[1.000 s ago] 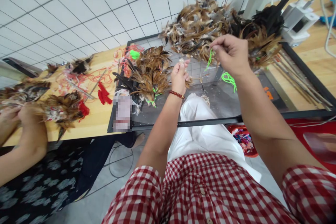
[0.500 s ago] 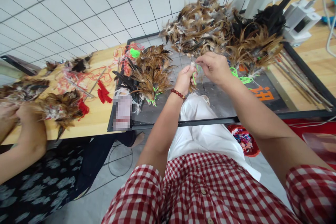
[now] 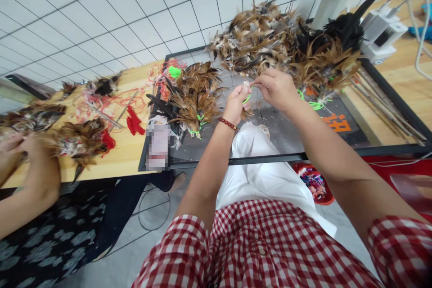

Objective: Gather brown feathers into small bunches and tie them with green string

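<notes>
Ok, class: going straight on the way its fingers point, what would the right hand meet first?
Probably the left hand, near the pale tip it holds; depth there is unclear.

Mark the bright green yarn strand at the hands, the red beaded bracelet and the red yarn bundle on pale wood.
Bright green yarn strand (image 3: 247, 99), head view: lower curve.
Red beaded bracelet (image 3: 227, 123), head view: middle beads.
Red yarn bundle (image 3: 134, 121), head view: centre.
</notes>
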Tool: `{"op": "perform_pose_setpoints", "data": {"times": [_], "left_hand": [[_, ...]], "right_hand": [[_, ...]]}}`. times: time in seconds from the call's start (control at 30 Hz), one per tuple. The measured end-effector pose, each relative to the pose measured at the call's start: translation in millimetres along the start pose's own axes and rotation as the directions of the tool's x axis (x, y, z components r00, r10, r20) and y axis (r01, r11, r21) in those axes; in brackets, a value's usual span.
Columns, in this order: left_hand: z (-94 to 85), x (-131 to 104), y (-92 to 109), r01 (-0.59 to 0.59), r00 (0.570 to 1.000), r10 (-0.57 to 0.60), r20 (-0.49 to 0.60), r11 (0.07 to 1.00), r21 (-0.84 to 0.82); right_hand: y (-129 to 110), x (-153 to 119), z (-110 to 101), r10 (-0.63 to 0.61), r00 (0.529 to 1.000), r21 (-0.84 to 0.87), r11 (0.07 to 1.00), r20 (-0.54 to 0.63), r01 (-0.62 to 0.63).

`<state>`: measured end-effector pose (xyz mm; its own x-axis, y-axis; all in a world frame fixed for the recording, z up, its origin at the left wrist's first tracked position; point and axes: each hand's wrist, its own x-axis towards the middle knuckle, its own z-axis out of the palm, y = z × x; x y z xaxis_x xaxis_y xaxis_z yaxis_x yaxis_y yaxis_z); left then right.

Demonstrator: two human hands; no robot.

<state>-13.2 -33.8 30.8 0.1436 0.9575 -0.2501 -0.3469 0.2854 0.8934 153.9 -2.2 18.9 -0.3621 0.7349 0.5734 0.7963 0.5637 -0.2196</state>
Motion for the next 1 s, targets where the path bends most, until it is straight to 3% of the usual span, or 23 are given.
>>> {"op": "perform_pose_setpoints", "data": {"times": [0.13,0.23,0.33,0.43,0.53,0.63,0.7,0.77,0.87,1.0], "left_hand": [[0.7,-4.3,0.9,0.078,0.989,-0.082,0.123,0.996,0.034],[1.4,-3.1,-0.2,0.069,0.987,-0.078,0.142,0.995,0.067],[0.2,3.8,-3.0,0.007,1.000,-0.008,0.017,0.995,0.099],[-5.0,13.8,-6.6,-0.068,0.983,0.103,-0.152,0.974,0.218],[-11.5,19.6,-8.2,-0.142,0.944,0.262,-0.202,0.872,0.469],[-13.3,17.5,-7.9,-0.196,0.925,0.364,-0.108,0.703,0.684],[-11.4,13.9,-8.3,-0.223,0.942,0.336,-0.007,0.641,0.734],[-8.7,10.3,-9.7,-0.255,0.959,0.268,0.097,0.654,0.712],[-4.7,5.1,-10.9,-0.267,0.961,0.171,0.217,0.774,0.574],[0.6,-1.5,-8.2,-0.181,0.970,0.108,0.217,0.917,0.356]], "right_hand": [[0.2,-0.6,1.2,0.029,0.999,0.023,0.999,-0.019,-0.028],[3.2,-0.8,0.6,0.027,0.999,0.025,0.999,-0.034,-0.026],[7.4,-1.4,-0.9,0.039,0.999,-0.028,0.999,-0.011,-0.040],[7.5,-2.4,-3.9,0.024,0.991,-0.087,0.996,0.134,-0.012],[-1.5,-2.0,-9.7,-0.042,0.964,-0.087,0.994,0.263,0.067],[-12.4,0.4,-15.3,-0.105,0.964,-0.063,0.990,0.245,0.123],[-14.4,2.1,-17.0,-0.138,0.967,-0.046,0.987,0.215,0.151],[-11.1,3.3,-17.4,-0.160,0.970,0.010,0.987,0.182,0.161],[-2.2,3.9,-17.3,-0.145,0.981,0.184,0.976,0.128,0.120],[1.4,3.3,-13.0,-0.003,0.997,0.394,0.919,0.071,-0.025]]}}
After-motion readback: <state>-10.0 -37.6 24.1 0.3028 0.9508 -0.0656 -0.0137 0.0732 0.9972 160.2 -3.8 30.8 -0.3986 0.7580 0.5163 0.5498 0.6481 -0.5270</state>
